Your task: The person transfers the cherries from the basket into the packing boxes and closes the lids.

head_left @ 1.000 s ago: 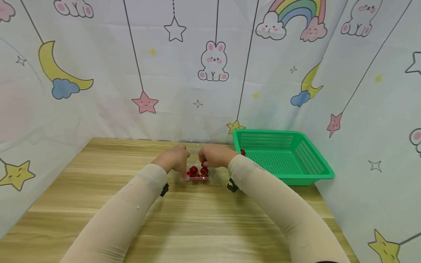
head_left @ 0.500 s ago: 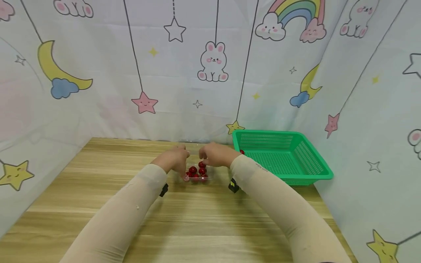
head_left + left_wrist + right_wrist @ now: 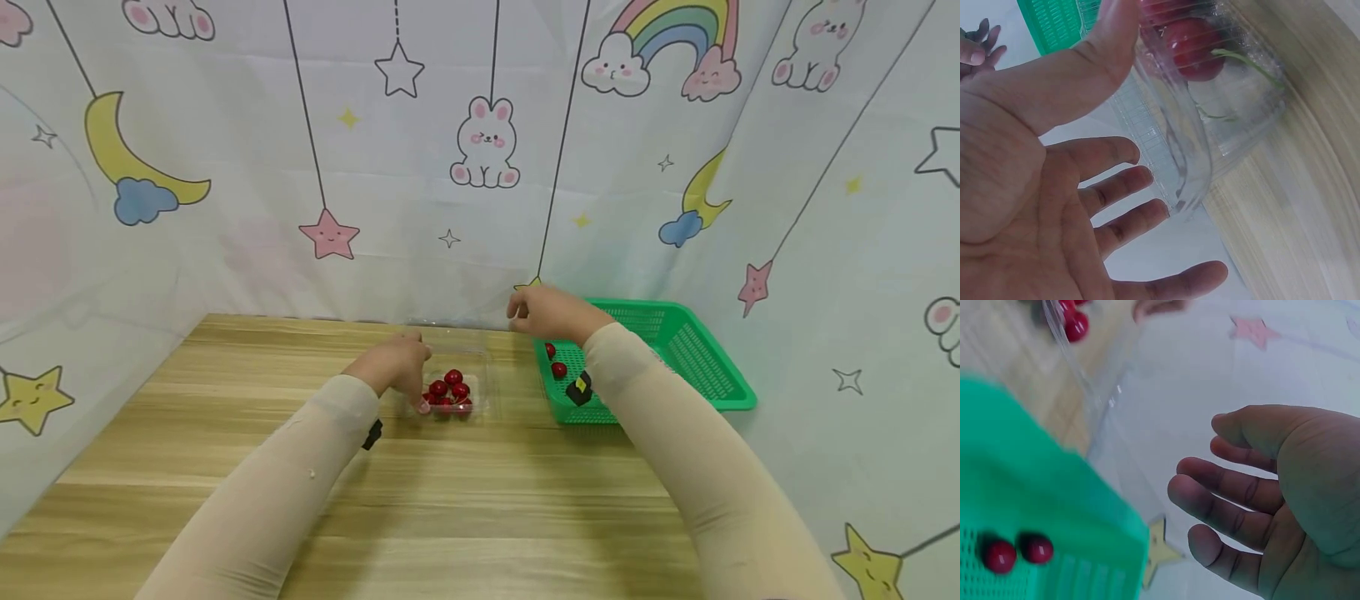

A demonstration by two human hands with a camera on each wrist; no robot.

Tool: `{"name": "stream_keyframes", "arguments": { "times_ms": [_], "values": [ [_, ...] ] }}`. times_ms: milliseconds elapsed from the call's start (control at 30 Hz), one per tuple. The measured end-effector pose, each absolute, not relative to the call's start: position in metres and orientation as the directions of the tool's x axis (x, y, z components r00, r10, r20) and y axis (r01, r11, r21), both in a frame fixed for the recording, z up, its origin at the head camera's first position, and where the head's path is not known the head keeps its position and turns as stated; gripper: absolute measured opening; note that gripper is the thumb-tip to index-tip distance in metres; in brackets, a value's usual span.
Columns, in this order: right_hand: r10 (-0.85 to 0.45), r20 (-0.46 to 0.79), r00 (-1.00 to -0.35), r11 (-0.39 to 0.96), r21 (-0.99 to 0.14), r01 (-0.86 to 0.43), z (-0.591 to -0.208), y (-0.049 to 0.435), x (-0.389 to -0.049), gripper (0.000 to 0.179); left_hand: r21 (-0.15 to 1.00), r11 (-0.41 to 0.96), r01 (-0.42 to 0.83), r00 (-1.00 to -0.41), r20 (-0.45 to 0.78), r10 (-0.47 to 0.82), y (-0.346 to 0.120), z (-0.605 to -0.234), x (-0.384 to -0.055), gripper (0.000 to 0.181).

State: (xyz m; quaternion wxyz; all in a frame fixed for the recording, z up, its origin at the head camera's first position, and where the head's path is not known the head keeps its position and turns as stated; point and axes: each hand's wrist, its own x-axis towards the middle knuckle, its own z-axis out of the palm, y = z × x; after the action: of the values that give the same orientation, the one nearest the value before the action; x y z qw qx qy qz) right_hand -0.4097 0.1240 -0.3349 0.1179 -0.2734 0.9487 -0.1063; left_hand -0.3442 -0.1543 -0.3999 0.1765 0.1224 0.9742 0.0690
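Red cherries (image 3: 453, 377) lie in a clear plastic clamshell box (image 3: 486, 387) with its lid raised, at the back middle of the table. My left hand (image 3: 393, 367) is at the box's left side. In the left wrist view, its thumb (image 3: 1113, 47) lies against the box wall, and its fingers (image 3: 1129, 222) are extended near the box edge. My right hand (image 3: 555, 312), fingers loosely bent and holding nothing, hovers over the left rim of a green plastic basket (image 3: 720, 367). Two cherries (image 3: 1019, 553) sit inside that basket; my right arm covers part of it.
The wooden table (image 3: 450, 517) extends in front of the box and off to its left. Patterned white cloth (image 3: 420, 183) hangs behind the table and along its sides. Each wrist bears a black camera mount (image 3: 580, 388).
My right hand has let go of a cherry in the box, then risen and moved right to the basket. The left hand stays at the box. Two cherries now show in the basket.
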Motion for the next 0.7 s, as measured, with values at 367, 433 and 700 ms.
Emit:
{"name": "stream_keyframes", "arguments": {
  "times_ms": [367, 433, 700],
  "values": [
    [-0.437, -0.198, -0.878, 0.874, -0.323, -0.362, -0.338, 0.195, -0.449, 0.030, 0.188, 0.960, 0.205, -0.905, -0.337, 0.259, -0.151, -0.400, -0.346, 0.102],
    [-0.404, -0.247, -0.881, 0.891, -0.326, -0.317, -0.345, 0.203, -0.455, 0.032, 0.197, 0.959, 0.202, -0.904, -0.340, 0.260, -0.150, -0.400, -0.346, 0.103],
    [-0.309, -0.375, -0.874, 0.927, -0.325, -0.188, -0.377, 0.202, -0.471, 0.051, 0.193, 0.960, 0.200, -0.903, -0.344, 0.257, -0.153, -0.400, -0.347, 0.105]
  ]
}}
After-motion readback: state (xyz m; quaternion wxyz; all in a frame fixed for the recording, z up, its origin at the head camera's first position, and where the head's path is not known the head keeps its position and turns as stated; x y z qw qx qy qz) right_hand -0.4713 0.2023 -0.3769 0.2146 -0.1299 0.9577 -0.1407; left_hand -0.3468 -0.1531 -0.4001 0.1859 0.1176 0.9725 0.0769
